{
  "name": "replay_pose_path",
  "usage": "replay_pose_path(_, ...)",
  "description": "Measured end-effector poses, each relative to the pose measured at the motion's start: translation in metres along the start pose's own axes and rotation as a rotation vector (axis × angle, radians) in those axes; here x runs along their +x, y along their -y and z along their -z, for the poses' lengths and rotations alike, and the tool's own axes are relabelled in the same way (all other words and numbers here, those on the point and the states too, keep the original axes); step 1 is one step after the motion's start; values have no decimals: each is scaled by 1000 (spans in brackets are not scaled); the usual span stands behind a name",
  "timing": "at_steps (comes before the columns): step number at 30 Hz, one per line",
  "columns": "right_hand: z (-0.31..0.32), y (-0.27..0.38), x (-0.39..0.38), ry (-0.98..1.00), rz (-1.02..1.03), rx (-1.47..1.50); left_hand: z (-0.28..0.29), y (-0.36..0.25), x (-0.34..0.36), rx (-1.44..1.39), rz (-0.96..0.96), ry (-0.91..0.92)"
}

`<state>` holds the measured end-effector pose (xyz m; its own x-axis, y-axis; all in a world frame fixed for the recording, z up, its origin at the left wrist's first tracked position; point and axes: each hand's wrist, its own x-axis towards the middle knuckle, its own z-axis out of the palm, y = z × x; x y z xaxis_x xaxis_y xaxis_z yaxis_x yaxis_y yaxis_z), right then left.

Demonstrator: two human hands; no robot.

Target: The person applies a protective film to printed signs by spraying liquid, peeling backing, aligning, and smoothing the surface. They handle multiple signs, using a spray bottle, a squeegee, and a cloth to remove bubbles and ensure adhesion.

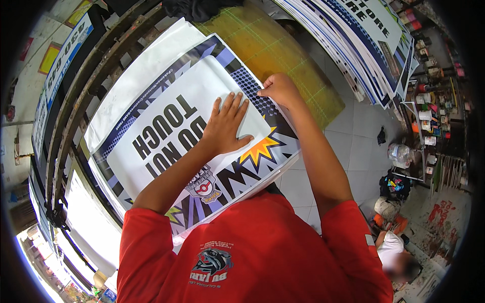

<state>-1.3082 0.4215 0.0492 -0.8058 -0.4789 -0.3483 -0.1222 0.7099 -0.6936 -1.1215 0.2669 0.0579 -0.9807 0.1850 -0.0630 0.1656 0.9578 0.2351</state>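
Note:
A large printed sign sheet (166,121) lies in front of me, with a white rounded panel, bold black lettering, a dark purple border and an orange burst. My left hand (227,123) rests flat on its white panel, fingers spread. At the sheet's far right edge, over the dotted border, my right hand (280,91) is closed in a pinch, thumb against the edge. The fingertips beneath are hidden. Under the sign, white sheets (174,38) stick out on the far left side.
A yellow-green cutting mat (273,45) extends beyond the sign, with black cloth (199,9) on its far end. A stack of printed boards (353,45) stands far right. Dark rails (76,91) run along the left. Shelves of containers (427,116) and another person (396,252) are at right.

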Motion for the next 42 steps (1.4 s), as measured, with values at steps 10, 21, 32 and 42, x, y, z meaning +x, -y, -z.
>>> replay_pose_path(10,3,1,-1,-8,37,2,0,1,0,-40,-1,-7)
replay_pose_path(21,2,7,-14,-66,66,-107,1,-1,-1,-46,8,11)
replay_pose_path(32,0,16,-18,-80,-40,-155,31,75,79,35,94,-272)
replay_pose_path(42,0,15,-28,-104,-45,-99,31,105,101,119,181,-191)
